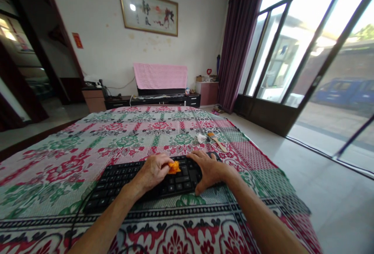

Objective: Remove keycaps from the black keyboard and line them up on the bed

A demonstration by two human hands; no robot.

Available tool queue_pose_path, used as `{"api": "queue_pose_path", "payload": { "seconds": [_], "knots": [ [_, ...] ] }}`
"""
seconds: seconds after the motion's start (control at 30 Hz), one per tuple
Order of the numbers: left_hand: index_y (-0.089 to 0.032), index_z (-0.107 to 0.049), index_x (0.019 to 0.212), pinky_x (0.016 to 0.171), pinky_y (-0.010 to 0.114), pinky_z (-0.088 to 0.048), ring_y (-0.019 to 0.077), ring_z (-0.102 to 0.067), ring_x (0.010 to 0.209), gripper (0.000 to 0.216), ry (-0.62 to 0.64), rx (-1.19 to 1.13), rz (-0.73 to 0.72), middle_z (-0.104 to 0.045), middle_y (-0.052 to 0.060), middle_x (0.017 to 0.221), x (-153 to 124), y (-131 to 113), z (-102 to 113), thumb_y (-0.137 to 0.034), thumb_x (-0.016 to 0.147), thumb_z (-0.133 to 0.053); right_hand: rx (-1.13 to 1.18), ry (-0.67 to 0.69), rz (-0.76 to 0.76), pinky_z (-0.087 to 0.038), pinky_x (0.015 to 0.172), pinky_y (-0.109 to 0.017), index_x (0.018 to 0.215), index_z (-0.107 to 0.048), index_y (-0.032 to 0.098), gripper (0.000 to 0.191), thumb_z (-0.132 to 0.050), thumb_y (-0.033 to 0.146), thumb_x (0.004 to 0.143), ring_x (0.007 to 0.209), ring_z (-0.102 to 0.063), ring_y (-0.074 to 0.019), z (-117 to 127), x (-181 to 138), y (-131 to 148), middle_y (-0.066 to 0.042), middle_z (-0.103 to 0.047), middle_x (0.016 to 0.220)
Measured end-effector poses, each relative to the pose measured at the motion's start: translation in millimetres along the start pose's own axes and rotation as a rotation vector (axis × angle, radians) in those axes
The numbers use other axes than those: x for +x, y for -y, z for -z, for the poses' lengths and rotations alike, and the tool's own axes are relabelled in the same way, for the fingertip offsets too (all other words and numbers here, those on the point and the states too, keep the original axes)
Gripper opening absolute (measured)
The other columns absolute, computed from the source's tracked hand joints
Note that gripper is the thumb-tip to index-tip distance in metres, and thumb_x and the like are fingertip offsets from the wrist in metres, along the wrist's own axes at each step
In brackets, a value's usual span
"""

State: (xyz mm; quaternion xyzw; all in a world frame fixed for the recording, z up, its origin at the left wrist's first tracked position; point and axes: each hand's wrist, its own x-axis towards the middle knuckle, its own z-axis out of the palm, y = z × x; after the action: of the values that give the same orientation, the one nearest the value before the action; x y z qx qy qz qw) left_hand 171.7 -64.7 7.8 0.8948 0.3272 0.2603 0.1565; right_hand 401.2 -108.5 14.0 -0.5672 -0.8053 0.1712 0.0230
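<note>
Flowered cloth (159, 124) beneath a black keyboard (112, 180), left fingers (164, 161) tight on a crumpled orange wad (174, 167), right fingers (201, 158) outspread.

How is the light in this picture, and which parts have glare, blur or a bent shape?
Head view: bright daylight washes out parts of the scene beyond the glass doors; a white glare spot sits on the framed picture; the blue vehicle looks soft; upright edges lean near the sides; the keyboard shows clearly, its letters too small to read.
</note>
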Motion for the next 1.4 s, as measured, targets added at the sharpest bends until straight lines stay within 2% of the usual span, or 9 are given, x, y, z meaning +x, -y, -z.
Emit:
{"api": "queue_pose_path", "payload": {
  "seconds": [0.3,0.47,0.6,0.7,0.8,0.93,1.03,1.3,1.4],
  "knots": [
    [-0.019,-0.065,0.089,0.071,0.022,-0.041,0.0131,-0.058,0.075,0.026,0.069,0.025,0.022,-0.066,0.001,0.083,11,-20,-11,-0.016,0.075,-0.045,0.016,-0.078,0.017,-0.010,0.099,-0.056,0.137,-0.016,0.029,0.112,-0.071,0.053,0.042,0.127,-0.013,-0.0341,-8,6,9,-0.010,-0.020,0.140],
    [-0.017,-0.066,0.077,0.070,0.024,-0.041,0.0145,-0.056,0.075,0.024,0.162,0.193,-0.040,-0.062,0.004,0.077,18,-27,-21,-0.013,0.076,-0.042,0.048,-0.029,-0.094,-0.015,0.102,-0.048,0.138,-0.019,0.023,0.114,-0.070,0.056,0.042,0.129,-0.013,-0.0332,11,-11,-14,-0.010,-0.016,0.144],
    [-0.016,-0.064,0.077,0.073,0.024,-0.041,0.0153,-0.054,0.080,0.028,0.211,0.299,-0.079,-0.058,0.006,0.084,19,-31,-31,-0.015,0.081,-0.036,0.121,-0.186,-0.171,-0.027,0.099,-0.034,0.132,-0.034,0.014,0.079,-0.052,0.057,0.068,0.120,-0.037,-0.0249,19,-16,-32,-0.013,-0.039,0.134],
    [-0.015,-0.063,0.077,0.071,0.025,-0.041,0.0162,-0.052,0.080,0.028,0.218,0.363,-0.102,-0.056,0.007,0.085,19,-36,-35,-0.014,0.081,-0.035,0.069,-0.345,-0.209,-0.034,0.090,-0.029,0.108,-0.057,0.013,0.040,-0.032,0.035,0.085,0.102,-0.052,-0.0196,14,-6,-34,-0.011,-0.060,0.108],
    [-0.014,-0.062,0.076,0.070,0.026,-0.041,0.0173,-0.052,0.079,0.028,0.254,0.393,-0.140,-0.056,0.008,0.083,20,-38,-35,-0.013,0.081,-0.035,-0.009,-0.332,-0.229,-0.037,0.082,-0.025,0.091,-0.062,0.013,0.034,-0.030,0.018,0.083,0.087,-0.057,-0.0168,7,4,-33,-0.009,-0.065,0.089],
    [-0.015,-0.062,0.073,0.069,0.025,-0.041,0.0157,-0.053,0.075,0.025,0.304,0.287,-0.172,-0.057,0.007,0.079,27,-40,-34,-0.012,0.078,-0.038,-0.047,-0.455,-0.325,-0.037,0.078,-0.025,0.092,-0.062,0.013,0.035,-0.028,0.018,0.085,0.084,-0.059,-0.0180,2,9,-31,-0.010,-0.066,0.088],
    [-0.016,-0.062,0.075,0.069,0.024,-0.041,0.0144,-0.054,0.075,0.023,0.241,0.218,-0.115,-0.058,0.006,0.079,32,-43,-37,-0.011,0.076,-0.039,-0.031,-0.521,-0.384,-0.037,0.078,-0.025,0.097,-0.062,0.014,0.037,-0.027,0.019,0.085,0.087,-0.059,-0.0183,0,10,-30,-0.010,-0.066,0.089],
    [-0.016,-0.067,0.076,0.066,0.025,-0.042,0.0154,-0.056,0.070,0.026,0.315,0.209,-0.178,-0.062,0.006,0.075,36,-46,-35,-0.009,0.071,-0.043,0.058,-0.424,-0.266,-0.038,0.078,-0.022,0.093,-0.065,0.015,0.036,-0.033,0.013,0.079,0.087,-0.058,-0.0148,8,3,-40,-0.006,-0.066,0.091],
    [-0.017,-0.068,0.080,0.068,0.023,-0.042,0.0136,-0.056,0.070,0.030,0.249,0.134,-0.147,-0.063,0.004,0.077,45,-48,-35,-0.007,0.069,-0.042,0.095,-0.378,-0.266,-0.039,0.072,-0.021,0.087,-0.067,0.017,0.031,-0.039,0.012,0.073,0.081,-0.058,-0.0145,10,-3,-49,-0.003,-0.067,0.084]
  ]
}}
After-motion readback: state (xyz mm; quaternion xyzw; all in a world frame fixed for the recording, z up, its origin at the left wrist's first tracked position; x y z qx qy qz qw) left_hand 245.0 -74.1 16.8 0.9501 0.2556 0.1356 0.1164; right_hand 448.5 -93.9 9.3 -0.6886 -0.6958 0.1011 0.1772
